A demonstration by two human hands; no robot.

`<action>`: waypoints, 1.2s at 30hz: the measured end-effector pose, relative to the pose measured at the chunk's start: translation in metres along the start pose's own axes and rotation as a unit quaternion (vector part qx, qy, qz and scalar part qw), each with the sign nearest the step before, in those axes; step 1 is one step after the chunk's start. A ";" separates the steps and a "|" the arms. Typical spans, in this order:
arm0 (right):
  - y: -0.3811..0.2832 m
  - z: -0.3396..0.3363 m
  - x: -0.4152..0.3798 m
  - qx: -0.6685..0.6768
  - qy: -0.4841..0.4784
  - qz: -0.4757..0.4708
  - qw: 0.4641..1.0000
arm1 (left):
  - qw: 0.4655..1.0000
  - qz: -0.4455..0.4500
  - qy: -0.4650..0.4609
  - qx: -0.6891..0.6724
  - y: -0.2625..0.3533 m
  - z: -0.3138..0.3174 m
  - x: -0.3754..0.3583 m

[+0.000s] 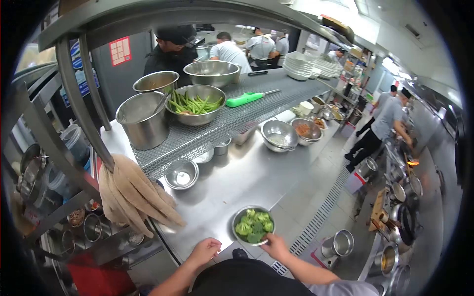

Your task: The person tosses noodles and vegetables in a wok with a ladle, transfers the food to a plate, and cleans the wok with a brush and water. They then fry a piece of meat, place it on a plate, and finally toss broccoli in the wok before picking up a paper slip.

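Note:
A steel bowl of broccoli florets (pixel 254 225) is at the front edge of the steel counter (pixel 232 185). My right hand (pixel 276 247) grips the bowl's near right rim, thumb and fingers closed on it. To the left of the bowl, apart from it, my left hand (pixel 205 250) hovers with loosely bent fingers and holds nothing visible. Farther up the counter sits a small steel bowl (pixel 181 175) with something white in it. A beige towel (pixel 133 195) hangs on the shelf post left of my hands.
The raised shelf carries a steel pot (pixel 143 121), a bowl of green beans (pixel 196 105), a green lighter (pixel 245 99) and stacked white dishes (pixel 298 64). A colander (pixel 279 135) stands on the counter. Co-workers stand behind the shelf, and one (pixel 388 121) works by the stoves at right.

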State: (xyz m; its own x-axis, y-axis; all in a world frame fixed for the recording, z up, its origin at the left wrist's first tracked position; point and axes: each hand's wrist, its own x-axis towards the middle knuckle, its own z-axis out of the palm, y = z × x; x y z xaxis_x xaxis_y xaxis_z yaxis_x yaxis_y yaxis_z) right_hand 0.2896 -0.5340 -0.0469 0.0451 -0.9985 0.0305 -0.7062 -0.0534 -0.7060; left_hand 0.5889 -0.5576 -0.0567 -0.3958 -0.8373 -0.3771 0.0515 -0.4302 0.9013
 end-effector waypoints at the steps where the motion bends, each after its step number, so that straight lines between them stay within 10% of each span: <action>1: -0.007 -0.002 -0.022 -0.010 0.011 0.009 1.000 | 1.000 -0.004 -0.008 0.020 0.005 -0.003 0.003; 10: -0.024 -0.023 -0.209 0.006 0.153 0.289 0.945 | 0.990 -0.035 -0.118 0.075 0.000 0.035 0.010; 18: -0.007 -0.125 -0.383 -0.055 0.521 0.397 0.754 | 0.927 -0.088 -0.295 0.212 -0.024 0.116 -0.027; 28: 0.006 -0.227 -0.629 0.217 0.792 0.308 0.480 | 0.859 -0.078 -0.395 0.315 -0.067 0.242 -0.062; 32: 0.050 -0.226 -0.689 0.436 0.858 0.117 0.245 | 0.845 -0.084 -0.390 0.355 -0.080 0.279 -0.083; 36: 0.062 -0.238 -0.655 0.446 0.822 0.063 0.349 | 0.830 -0.133 -0.395 0.370 -0.083 0.284 -0.094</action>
State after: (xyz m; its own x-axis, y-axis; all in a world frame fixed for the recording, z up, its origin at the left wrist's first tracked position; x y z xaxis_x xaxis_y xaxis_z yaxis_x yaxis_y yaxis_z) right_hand 0.0483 0.1145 0.0575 -0.9301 0.3120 -0.1937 -0.0957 -0.7151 -0.6924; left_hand 0.3609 -0.3473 -0.0358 -0.7960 -0.1375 -0.5895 -0.5958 0.0059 0.8031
